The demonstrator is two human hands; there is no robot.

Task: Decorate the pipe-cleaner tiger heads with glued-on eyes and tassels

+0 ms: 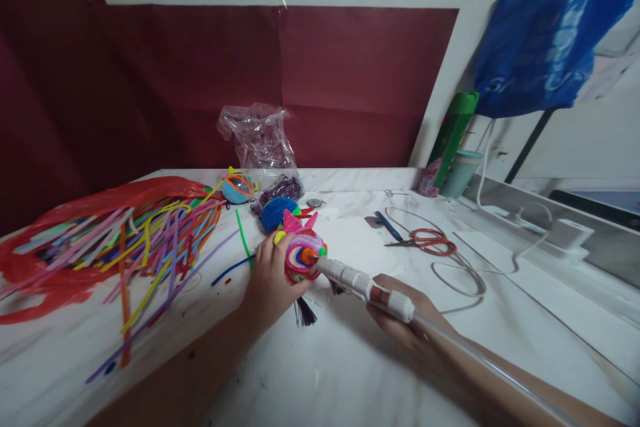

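My left hand point(273, 280) is closed around a round ornament point(300, 247) covered in coiled, many-coloured pipe cleaners, with pink ear-like points on top and a dark tassel point(305, 313) hanging below. My right hand point(405, 313) grips a white hot glue gun point(355, 280) with a clear glue stick running out of its back end. The gun's nozzle is at the ornament's right side, by an orange and green patch; whether it touches cannot be told. Just behind the ornament lies a blue ball-shaped piece point(280, 213).
Loose pipe cleaners point(150, 233) spread over a red plastic bag point(30, 267) on the left. Orange-handled scissors point(430, 241), a blue cutter point(389, 225) and a looping cable point(465, 280) lie on the right. Clear plastic wrap point(263, 140) stands at the back near a blue-and-orange ball point(237, 189).
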